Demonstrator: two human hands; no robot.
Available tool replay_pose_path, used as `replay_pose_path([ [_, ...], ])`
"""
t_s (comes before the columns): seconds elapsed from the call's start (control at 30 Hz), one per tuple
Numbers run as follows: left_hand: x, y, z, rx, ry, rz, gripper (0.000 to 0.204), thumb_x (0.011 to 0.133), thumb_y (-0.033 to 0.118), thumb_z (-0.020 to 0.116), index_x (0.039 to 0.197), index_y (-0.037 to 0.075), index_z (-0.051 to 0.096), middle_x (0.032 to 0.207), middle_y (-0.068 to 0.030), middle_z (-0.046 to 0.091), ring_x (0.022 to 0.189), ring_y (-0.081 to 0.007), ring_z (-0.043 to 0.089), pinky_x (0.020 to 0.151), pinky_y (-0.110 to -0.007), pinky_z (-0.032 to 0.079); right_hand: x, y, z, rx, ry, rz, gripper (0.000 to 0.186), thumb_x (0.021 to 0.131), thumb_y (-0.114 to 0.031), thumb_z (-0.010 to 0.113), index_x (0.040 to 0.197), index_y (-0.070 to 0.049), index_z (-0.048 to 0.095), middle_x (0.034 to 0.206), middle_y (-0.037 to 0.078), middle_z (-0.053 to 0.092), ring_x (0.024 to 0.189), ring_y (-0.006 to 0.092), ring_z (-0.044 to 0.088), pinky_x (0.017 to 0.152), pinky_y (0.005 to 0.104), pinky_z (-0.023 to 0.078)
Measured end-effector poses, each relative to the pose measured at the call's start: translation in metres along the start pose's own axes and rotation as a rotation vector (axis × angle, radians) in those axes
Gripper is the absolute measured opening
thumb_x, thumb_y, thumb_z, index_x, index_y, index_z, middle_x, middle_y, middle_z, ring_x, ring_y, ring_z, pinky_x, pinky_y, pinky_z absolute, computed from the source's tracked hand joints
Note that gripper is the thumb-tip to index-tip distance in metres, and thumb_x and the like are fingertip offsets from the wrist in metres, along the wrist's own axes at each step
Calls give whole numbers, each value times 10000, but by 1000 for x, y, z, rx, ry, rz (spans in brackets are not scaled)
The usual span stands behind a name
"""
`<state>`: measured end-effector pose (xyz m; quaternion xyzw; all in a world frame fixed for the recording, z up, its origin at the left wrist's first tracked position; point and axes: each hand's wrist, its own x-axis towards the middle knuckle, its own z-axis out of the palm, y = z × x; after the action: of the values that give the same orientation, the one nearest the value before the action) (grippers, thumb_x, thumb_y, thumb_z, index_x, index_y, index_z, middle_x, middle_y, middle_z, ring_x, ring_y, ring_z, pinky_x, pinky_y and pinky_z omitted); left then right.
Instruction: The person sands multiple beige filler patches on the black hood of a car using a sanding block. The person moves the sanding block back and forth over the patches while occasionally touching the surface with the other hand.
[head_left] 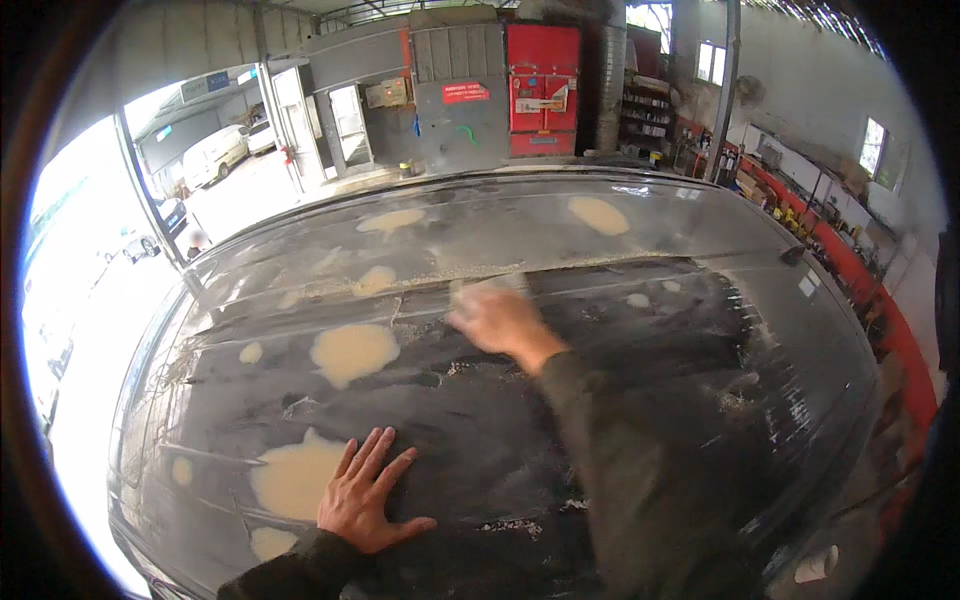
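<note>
A large dark vehicle roof panel (480,410) spreads out below me, scuffed and dusty, with several smooth beige filler patches (355,352) on it. My left hand (370,495) lies flat with fingers spread, beside a big filler patch (295,478) at the near left. Stretched forward, my right hand (500,322) presses a pale flat pad (513,283) against the panel, close to a dusty ridge (590,263) that runs across it. Motion blur and my fingers hide much of the pad, so its exact kind is unclear.
Red cabinet doors (542,85) stand against the far wall. To the right, a cluttered workbench (800,180) and a shelf (645,115) carry many small items. A white cup-like container (817,565) sits at the near right. Vehicles, including a white van (215,157), are parked at the far left.
</note>
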<state>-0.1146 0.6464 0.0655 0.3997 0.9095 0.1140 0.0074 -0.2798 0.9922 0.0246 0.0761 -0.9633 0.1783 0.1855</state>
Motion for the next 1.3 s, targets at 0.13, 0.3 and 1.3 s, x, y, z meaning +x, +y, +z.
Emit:
replay_pose_path([
  [0.13, 11, 5, -1, -9, 0, 62, 1022, 840, 784, 748, 1612, 157, 516, 1737, -240, 352, 1635, -414, 293, 1333, -589, 207, -81, 159, -92, -271, 127, 149, 537, 1057, -493, 605, 1300, -26, 702, 1278, 203, 747, 1166, 415, 709, 987, 548, 564],
  [0.3, 15, 6, 2, 6, -12, 71, 1046, 830, 792, 751, 1619, 150, 506, 1740, -242, 348, 1634, -421, 294, 1336, -585, 205, -33, 49, -55, -239, -24, 113, 544, 1059, -510, 593, 1086, 10, 752, 1085, 234, 745, 1072, 439, 707, 926, 549, 552],
  [1.3, 13, 5, 5, 4, 19, 56, 1007, 741, 647, 889, 1537, 108, 586, 1710, -245, 397, 1604, -438, 350, 1319, -607, 227, -174, 288, -140, -410, 91, 22, 457, 1093, -394, 554, 1379, -67, 695, 1570, 225, 573, 1454, 413, 531, 1207, 518, 436],
])
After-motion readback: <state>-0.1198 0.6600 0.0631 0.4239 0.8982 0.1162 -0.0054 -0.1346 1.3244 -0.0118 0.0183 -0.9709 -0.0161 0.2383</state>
